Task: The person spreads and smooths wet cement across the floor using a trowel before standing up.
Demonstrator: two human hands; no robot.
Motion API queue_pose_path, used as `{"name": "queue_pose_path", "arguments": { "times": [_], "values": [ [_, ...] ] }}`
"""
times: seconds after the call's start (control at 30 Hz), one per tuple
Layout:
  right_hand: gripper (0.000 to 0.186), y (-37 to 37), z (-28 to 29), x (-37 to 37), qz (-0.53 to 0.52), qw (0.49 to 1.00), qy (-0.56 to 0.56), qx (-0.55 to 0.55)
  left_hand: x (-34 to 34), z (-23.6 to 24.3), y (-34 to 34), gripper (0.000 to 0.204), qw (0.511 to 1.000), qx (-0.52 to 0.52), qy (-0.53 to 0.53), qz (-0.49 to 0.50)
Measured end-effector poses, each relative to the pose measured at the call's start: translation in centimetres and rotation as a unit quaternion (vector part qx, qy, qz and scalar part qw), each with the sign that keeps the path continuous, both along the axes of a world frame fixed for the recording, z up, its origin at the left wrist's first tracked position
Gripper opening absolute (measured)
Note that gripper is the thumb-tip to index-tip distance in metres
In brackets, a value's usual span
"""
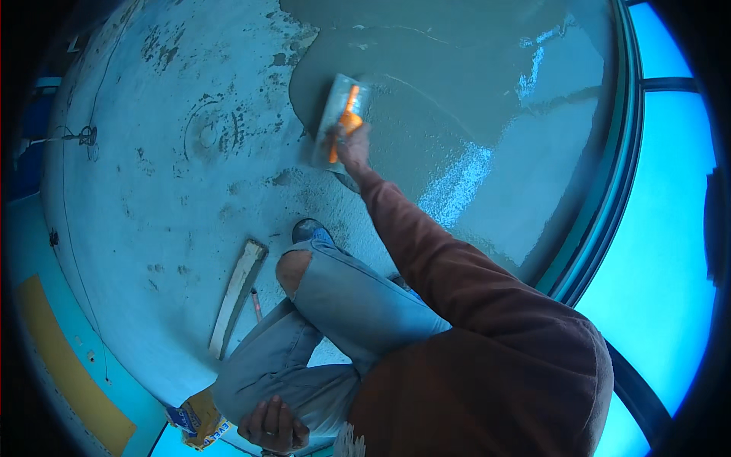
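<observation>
And there's the trowel (332,114), upper middle of the frame, sitting right along the edge where the wet grey coat (411,103) meets the pale bare floor (152,206). The right hand (352,146) wraps its orange handle, fingers closed round it, arm stretched long, presumably so the body stays off the wet stuff. Look at the legs in jeans (365,293), folded low at the centre: a crouch that seems meant to bring the reach down to floor level. The left hand (276,426), bottom of the frame, rests by the thigh with fingers bent and close together, likely for balance; whether it holds anything, I can't tell. A long strip (237,297) lies left of the legs, and a yellow bag (204,417) slumps lower left, both apart from the coat, perhaps to keep clean.
</observation>
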State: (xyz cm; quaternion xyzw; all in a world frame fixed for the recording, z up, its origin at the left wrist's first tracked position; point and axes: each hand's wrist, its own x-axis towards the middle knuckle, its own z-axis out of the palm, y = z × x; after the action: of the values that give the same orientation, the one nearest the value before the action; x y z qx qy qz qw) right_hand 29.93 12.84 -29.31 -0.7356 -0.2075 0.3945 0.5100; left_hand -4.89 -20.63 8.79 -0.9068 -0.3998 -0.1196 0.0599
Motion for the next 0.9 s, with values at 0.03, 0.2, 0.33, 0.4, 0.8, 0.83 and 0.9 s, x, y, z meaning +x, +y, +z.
{"name": "queue_pose_path", "arguments": {
  "times": [0.03, 0.2, 0.33, 0.4, 0.8, 0.83, 0.9],
  "values": [
    [0.054, 1.1, 1.4, -1.3, 0.023, 0.999, -0.031, -0.019, 0.0, 0.2, 0.6, 0.039, 1.0, 0.005, -0.001, -0.016],
    [0.058, 2.9, 3.1, -0.3, 0.191, 0.978, -0.067, 0.04, -2.5, -1.8, 3.1, 0.036, 0.988, 0.094, -0.004, -0.119],
    [0.056, -0.1, 7.0, 6.2, 0.108, 0.987, -0.054, 0.103, -4.2, -1.4, 3.5, 0.036, 0.993, 0.056, 0.024, -0.098],
    [0.055, -3.5, 5.6, 12.5, -0.002, 0.986, -0.137, 0.095, -4.6, -1.8, 4.0, 0.036, 0.994, 0.049, 0.032, -0.097],
    [0.033, -20.2, -0.8, 43.0, -0.372, 0.921, -0.106, 0.046, -5.7, -3.6, 8.6, 0.034, 0.986, 0.089, 0.023, -0.136],
    [0.033, -18.9, -0.8, 42.8, -0.37, 0.922, -0.103, 0.048, -5.7, -3.7, 8.8, 0.034, 0.986, 0.09, 0.024, -0.137],
    [0.032, -14.7, -1.3, 42.4, -0.281, 0.952, -0.101, 0.07, -6.1, -3.8, 9.0, 0.034, 0.986, 0.093, 0.022, -0.135]
  ]
}}
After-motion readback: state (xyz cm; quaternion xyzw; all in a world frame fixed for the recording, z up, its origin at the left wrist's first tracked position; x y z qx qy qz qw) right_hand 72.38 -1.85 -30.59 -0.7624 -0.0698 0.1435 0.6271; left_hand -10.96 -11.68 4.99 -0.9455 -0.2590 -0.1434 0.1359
